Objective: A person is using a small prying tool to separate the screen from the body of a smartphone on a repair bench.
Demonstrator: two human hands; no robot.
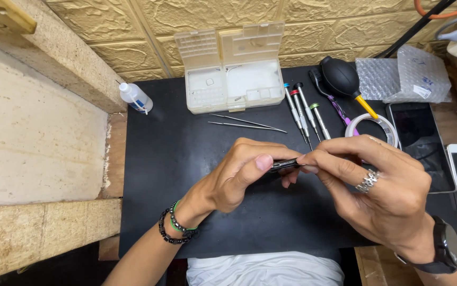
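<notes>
There is one view only, from a camera worn on the person's head. It looks steeply down and forward across the black desk mat toward the textured wall behind the desk's far edge. It sits close (the forearms enter from the bottom edge and the hands fill the middle of the frame). The mat's left edge and far edge are in view, its right edge runs under other items, and its near edge is partly cut off.
</notes>
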